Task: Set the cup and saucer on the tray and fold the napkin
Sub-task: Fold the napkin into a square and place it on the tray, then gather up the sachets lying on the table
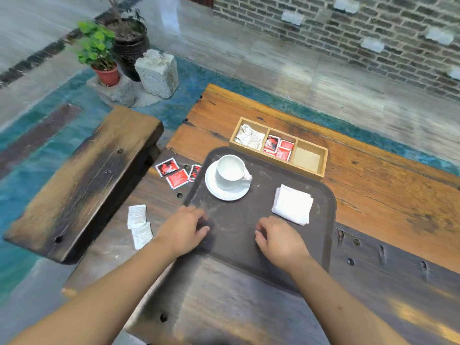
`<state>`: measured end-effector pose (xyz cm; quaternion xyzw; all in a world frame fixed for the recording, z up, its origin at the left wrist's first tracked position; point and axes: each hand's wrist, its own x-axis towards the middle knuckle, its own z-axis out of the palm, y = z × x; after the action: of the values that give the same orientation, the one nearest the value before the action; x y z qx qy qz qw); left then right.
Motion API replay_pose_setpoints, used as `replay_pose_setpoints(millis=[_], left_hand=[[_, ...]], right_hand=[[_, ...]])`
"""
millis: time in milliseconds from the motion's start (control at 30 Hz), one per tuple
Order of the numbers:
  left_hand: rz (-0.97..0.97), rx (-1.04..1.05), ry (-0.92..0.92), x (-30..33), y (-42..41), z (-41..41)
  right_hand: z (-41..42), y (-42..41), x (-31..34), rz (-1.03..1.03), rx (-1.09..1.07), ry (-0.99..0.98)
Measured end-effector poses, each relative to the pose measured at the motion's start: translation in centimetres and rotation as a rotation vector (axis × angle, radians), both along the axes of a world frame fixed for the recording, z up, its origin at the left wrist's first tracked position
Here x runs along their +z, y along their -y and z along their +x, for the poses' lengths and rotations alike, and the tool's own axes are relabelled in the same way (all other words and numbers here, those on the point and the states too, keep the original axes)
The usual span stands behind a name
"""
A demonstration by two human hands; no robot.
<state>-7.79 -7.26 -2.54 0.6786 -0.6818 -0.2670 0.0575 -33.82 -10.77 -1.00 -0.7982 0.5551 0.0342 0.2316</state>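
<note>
A dark brown tray (236, 227) lies on the wooden table. A white cup (230, 171) stands on a white saucer (219, 191) at the tray's far left. A folded white napkin (292, 204) lies on the tray's right side. My left hand (185, 230) rests over the tray's near left part, fingers loosely curled, holding nothing. My right hand (278, 239) hovers over the tray's near middle, just short of the napkin, fingers curled and empty.
A wooden compartment box (278, 148) with white and red sachets sits behind the tray. Red sachets (174, 173) and white sachets (139, 225) lie on the table left of the tray. A wooden bench (84, 180) stands at left, with potted plants (99, 53) beyond.
</note>
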Motion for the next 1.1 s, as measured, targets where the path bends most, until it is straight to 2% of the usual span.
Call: replay_pose_setpoints(millis=[267,600,867,1100], left_hand=[[0.101,0.261,0.162,-2.2,-5.1,10.0],[0.241,0.193,0.226,-5.8,-6.0,13.3],[0.211,0.128,0.247,-6.9,-6.1,13.5],[0.127,0.159,0.202,-7.0,-5.9,13.7]], right_hand=[[9.6,-0.6,0.1,0.029,0.178,0.003],[19.3,2.5,-1.5,0.012,0.313,-0.049],[25.7,8.6,-3.1,-0.006,0.259,-0.223],[27.6,13.0,-4.8,-0.045,0.283,-0.595]])
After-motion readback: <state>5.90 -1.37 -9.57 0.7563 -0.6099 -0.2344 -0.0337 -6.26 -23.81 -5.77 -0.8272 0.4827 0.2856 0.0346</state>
